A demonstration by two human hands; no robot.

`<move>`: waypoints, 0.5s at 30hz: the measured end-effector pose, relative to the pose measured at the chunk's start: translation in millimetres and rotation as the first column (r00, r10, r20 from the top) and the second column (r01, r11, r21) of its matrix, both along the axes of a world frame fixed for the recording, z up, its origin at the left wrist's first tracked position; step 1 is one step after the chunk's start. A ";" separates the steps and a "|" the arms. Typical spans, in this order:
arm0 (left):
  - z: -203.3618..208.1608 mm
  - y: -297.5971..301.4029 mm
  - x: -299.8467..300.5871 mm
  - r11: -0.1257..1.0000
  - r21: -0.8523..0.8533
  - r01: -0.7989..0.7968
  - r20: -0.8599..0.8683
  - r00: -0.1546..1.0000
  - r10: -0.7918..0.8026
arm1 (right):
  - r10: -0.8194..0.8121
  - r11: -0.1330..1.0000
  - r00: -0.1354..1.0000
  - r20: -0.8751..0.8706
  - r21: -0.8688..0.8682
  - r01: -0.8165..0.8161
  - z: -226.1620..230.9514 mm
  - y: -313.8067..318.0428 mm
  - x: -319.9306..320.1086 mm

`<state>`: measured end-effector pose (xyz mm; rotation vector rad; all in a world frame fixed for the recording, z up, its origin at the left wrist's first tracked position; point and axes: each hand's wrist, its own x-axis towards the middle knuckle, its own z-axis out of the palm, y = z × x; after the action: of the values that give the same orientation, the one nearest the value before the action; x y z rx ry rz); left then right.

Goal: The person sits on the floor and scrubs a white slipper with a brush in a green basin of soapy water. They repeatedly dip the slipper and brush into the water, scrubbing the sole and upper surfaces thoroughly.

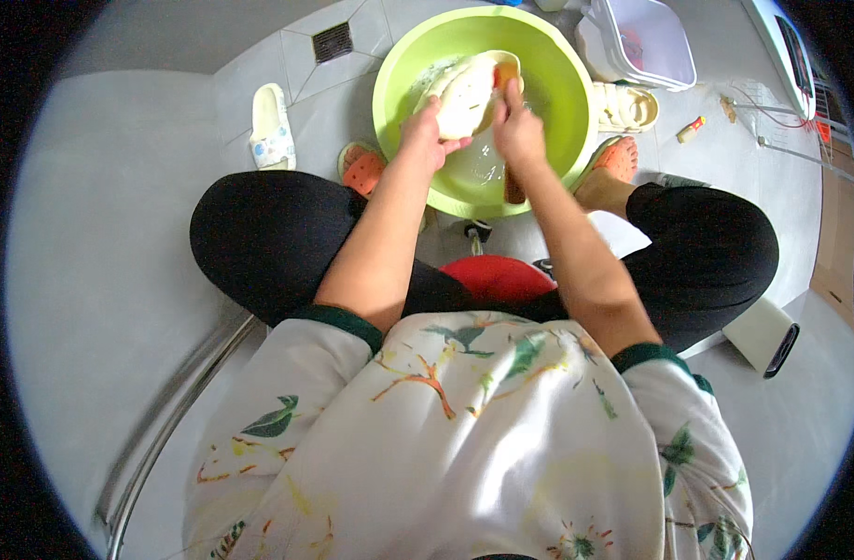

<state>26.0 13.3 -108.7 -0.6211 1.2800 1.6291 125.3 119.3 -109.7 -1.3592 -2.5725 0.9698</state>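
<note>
Cream slipper — long axis slanting up rightward | hands — left pinching it, right around brown handle

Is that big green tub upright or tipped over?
Upright: the green tub has its wide mouth facing up, with its inside in view.

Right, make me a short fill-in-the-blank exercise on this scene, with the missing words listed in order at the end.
1. The cream shoe is held over the basin by the ______ hand.
2. The handle held in the right hand is ______ in colour.
3. The patterned slipper lies on the floor to the ______ of the basin in the picture.
4. The footwear on the person's feet is ______ in colour.

Missing words: left; brown; left; orange.
</note>
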 end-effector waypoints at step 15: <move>-12.4 -13.3 -11.1 0.995 0.034 -0.090 0.066 0.994 0.088 | 0.144 0.981 0.966 -0.216 -0.096 -0.168 7.1 -51.7 20.3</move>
<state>14.9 0.0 -121.1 -0.7113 1.1879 1.6881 145.7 67.6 -102.7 -1.0238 -2.5287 1.2290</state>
